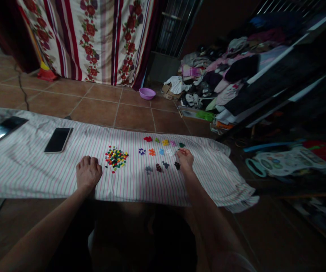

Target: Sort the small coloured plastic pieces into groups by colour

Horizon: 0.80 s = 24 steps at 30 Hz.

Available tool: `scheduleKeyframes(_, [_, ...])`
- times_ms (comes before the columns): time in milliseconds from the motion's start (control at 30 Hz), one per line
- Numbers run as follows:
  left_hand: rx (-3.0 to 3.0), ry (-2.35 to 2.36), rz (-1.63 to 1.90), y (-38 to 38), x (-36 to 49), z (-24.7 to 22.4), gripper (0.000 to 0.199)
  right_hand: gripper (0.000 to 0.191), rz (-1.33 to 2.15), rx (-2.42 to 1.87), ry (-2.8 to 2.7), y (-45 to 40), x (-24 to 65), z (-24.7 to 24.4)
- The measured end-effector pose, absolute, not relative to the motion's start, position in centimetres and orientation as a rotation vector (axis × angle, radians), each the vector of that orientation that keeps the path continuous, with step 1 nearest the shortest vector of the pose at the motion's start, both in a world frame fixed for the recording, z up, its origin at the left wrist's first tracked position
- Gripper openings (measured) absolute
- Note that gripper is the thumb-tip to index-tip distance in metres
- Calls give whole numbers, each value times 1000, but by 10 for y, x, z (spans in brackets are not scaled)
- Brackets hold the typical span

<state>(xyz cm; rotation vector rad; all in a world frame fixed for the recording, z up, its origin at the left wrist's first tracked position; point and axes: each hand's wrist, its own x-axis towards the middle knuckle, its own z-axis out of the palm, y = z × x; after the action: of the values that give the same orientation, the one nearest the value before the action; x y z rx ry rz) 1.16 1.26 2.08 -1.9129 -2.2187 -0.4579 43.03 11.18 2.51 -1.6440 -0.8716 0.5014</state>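
In the head view, the right hand is above the sorted side of the striped cloth, thumb and fingertips drawn together; whether a piece sits between them I cannot tell. Just left of those fingertips is the white pile, just beyond them the dark green pile, and just nearer the body, beside the hand, the black pile. The left hand rests on the cloth, fingers loosely curled, apparently gripping nothing; the mixed heap of small coloured pieces lies just to its right.

With groups this close, I would judge it best to come down from above with only the fingertips, let go low, and lift the wrist clear of the black pile. The left hand does well lying flat, so the cloth does not ruck.

The single pieces are too small to show a long axis or which way they point. The mixed heap is roughly round; the sorted piles form rows running sideways, leftward from the right hand.
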Motion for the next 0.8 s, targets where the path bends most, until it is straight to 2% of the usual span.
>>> scheduleKeyframes(333, [-1893, -2215, -449, 14, 13, 20, 26, 17, 423, -1768, -554, 148, 480, 22])
scheduleKeyframes(800, [-1881, -2203, -401, 16, 13, 17, 23, 17, 289, -1988, -801, 174, 525, -1])
